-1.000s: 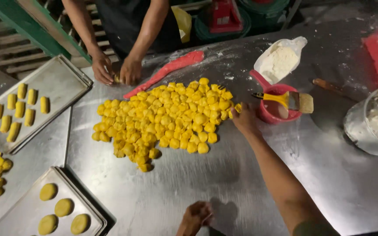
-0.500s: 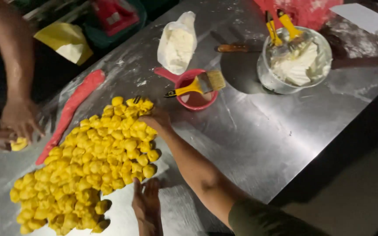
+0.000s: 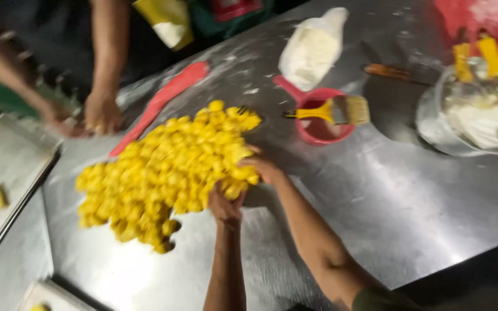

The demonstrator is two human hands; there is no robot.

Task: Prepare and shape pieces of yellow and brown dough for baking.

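Observation:
A big pile of small yellow dough pieces (image 3: 168,170) lies on the steel table (image 3: 410,201). My left hand (image 3: 226,206) reaches up from below and touches the pile's near right edge, fingers bent among the pieces. My right hand (image 3: 265,168) rests against the right side of the pile, fingers curled on a few pieces. The frame is blurred, so the grip of either hand is unclear.
Another person's hands (image 3: 102,112) work at the far left by a metal tray (image 3: 7,173) with shaped yellow pieces. A red scraper (image 3: 162,103), a red bowl (image 3: 324,129) with a yellow brush (image 3: 332,109), a flour bag (image 3: 309,49) and a metal bowl (image 3: 474,115) stand behind.
The view swung back left. My left hand moved up to the pile's edge beside my right hand, which slid down the pile's right side.

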